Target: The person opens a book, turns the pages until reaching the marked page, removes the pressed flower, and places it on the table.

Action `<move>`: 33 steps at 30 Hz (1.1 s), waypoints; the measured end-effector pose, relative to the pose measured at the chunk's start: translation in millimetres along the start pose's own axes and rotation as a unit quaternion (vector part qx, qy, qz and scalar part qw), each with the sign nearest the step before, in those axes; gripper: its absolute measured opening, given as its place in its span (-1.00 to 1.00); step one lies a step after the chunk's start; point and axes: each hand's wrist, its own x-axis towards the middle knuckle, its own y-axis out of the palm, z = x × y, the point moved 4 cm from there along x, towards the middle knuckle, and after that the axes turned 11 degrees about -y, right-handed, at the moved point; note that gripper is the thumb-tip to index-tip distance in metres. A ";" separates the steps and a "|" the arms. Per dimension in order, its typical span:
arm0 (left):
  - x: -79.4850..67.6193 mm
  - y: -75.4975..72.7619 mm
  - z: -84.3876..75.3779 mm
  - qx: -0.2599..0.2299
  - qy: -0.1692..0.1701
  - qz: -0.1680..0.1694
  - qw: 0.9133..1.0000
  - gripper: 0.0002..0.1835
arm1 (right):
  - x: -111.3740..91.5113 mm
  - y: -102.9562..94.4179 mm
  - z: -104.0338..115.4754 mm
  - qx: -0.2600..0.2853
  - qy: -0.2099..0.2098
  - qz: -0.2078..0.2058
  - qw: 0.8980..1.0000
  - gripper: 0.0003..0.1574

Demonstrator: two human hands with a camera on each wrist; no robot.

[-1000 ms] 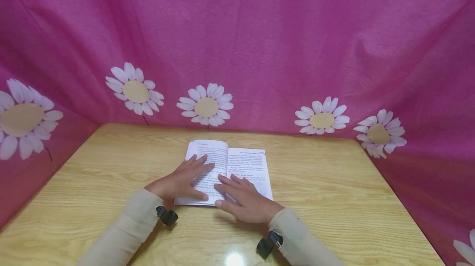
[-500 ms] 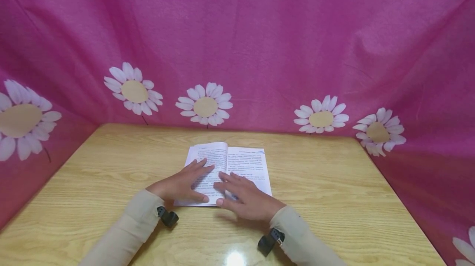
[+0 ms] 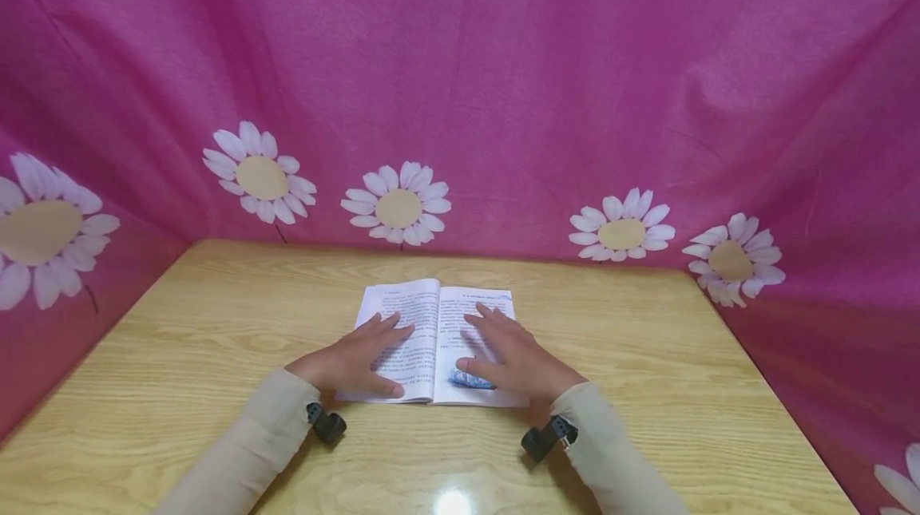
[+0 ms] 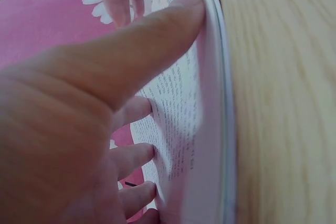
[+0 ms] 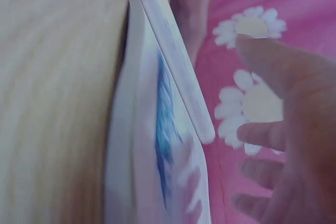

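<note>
An open book (image 3: pixel 449 315) lies on the wooden table, its left page curving up toward the spine. My left hand (image 3: pixel 352 359) rests on the left page with fingers spread and the thumb near the bottom edge; in the left wrist view the thumb (image 4: pixel 157 40) and fingertips lie against the printed page (image 4: pixel 173 98). Over the right page is my right hand (image 3: pixel 521 359), fingers spread and straight. The right wrist view shows these fingers (image 5: pixel 262 135) apart from the paper, with their shadow on it. A blue picture (image 5: pixel 165 129) is printed low on the right page.
The wooden table (image 3: pixel 647 355) extends around the book on all sides. A pink cloth (image 3: pixel 503 100) with large white daisies hangs behind the table and along its sides. Each wrist carries a small black camera mount (image 3: pixel 327 423) over a beige sleeve (image 3: pixel 244 443).
My right hand has moved right, from the book's middle to over the right page, uncovering the spine and the blue picture. The left hand has stayed in place on the left page.
</note>
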 end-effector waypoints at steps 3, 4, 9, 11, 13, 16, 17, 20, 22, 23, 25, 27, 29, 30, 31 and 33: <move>-0.2 1.0 0.0 0.002 -0.006 -0.001 1.000 0.01 | -3.9 -4.9 -10.0 0.006 0.023 0.001 1.000 0.13; -0.6 1.1 -0.3 0.002 -0.007 -0.001 1.000 0.01 | -5.3 -6.1 -12.9 0.005 0.031 0.004 1.000 0.16; -1.7 0.8 -1.0 0.005 -0.002 -0.003 1.000 0.00 | -11.9 -8.6 -24.9 0.005 0.072 0.023 0.997 0.32; -1.6 1.1 -0.5 0.007 0.000 -0.004 1.000 -0.01 | -14.0 -9.3 -26.7 0.006 0.078 0.031 0.996 0.37; -1.9 0.9 -0.4 0.010 0.003 -0.005 1.000 -0.01 | -15.6 -9.9 -27.6 0.010 0.083 0.037 0.996 0.40; -1.6 0.9 0.1 0.011 -0.003 -0.005 1.000 -0.01 | -16.9 -10.0 -29.0 0.009 0.090 0.043 0.995 0.43; -1.6 0.8 0.2 0.011 -0.004 -0.005 1.000 -0.01 | -17.2 -9.9 -29.2 0.009 0.093 0.046 0.995 0.44; -1.4 0.9 0.3 0.010 -0.007 -0.004 1.000 -0.01 | -18.0 -8.5 -31.4 0.011 0.109 0.050 0.993 0.47; -1.2 1.0 0.4 0.011 -0.007 -0.004 1.000 -0.01 | -18.1 -7.5 -32.8 0.013 0.117 0.054 0.992 0.49; -1.2 1.0 0.4 0.012 -0.007 -0.004 1.000 -0.01 | -18.2 -7.1 -33.1 0.013 0.119 0.057 0.991 0.50; -0.8 1.1 0.4 0.013 -0.006 -0.004 1.000 -0.01 | -18.1 -6.5 -33.8 0.012 0.121 0.062 0.991 0.50; -0.7 1.1 0.0 0.011 -0.007 -0.004 1.000 -0.01 | -17.9 -5.8 -34.5 0.010 0.121 0.068 0.990 0.50; -0.6 0.9 -0.5 0.008 -0.007 -0.003 1.000 -0.01 | -17.4 -5.2 -34.8 0.004 0.118 0.073 0.990 0.50; -0.5 0.7 -0.7 0.007 -0.007 -0.002 1.000 -0.01 | -17.1 -5.0 -34.9 0.002 0.117 0.074 0.990 0.50; -0.5 0.7 -0.9 0.007 -0.007 -0.002 1.000 -0.01 | -16.7 -4.4 -35.4 0.001 0.117 0.075 0.990 0.51; -0.8 0.5 -1.2 0.005 -0.007 0.000 1.000 -0.01 | -16.1 -3.6 -35.9 -0.005 0.117 0.076 0.990 0.53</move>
